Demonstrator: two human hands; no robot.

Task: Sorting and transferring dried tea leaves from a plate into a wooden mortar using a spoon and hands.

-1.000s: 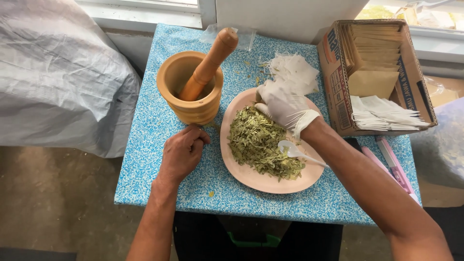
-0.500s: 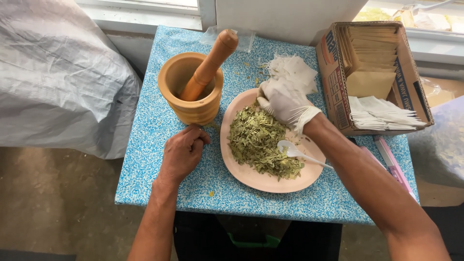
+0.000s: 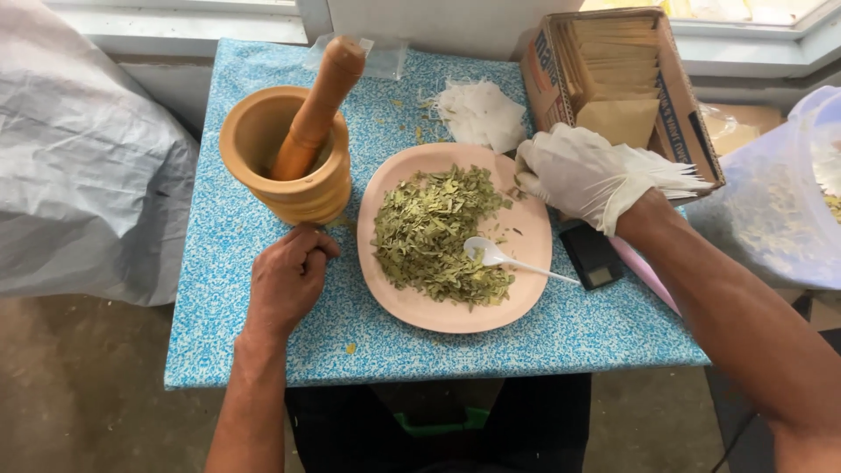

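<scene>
Left hand (image 3: 287,278) rested loosely curled, empty, on the table (image 3: 219,263), knuckles just below the mortar (image 3: 289,158). Gloved right hand (image 3: 574,171) hovered at the plate (image 3: 526,219) rim, fingers curled, grip unclear; leaves (image 3: 434,232) and spoon (image 3: 491,254) lay just below them.

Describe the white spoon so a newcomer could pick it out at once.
Start at the blue speckled table, then the pink plate at its centre. The white plastic spoon lies there, bowl on the dried green leaves, handle pointing right: the only utensil on the plate.
</scene>
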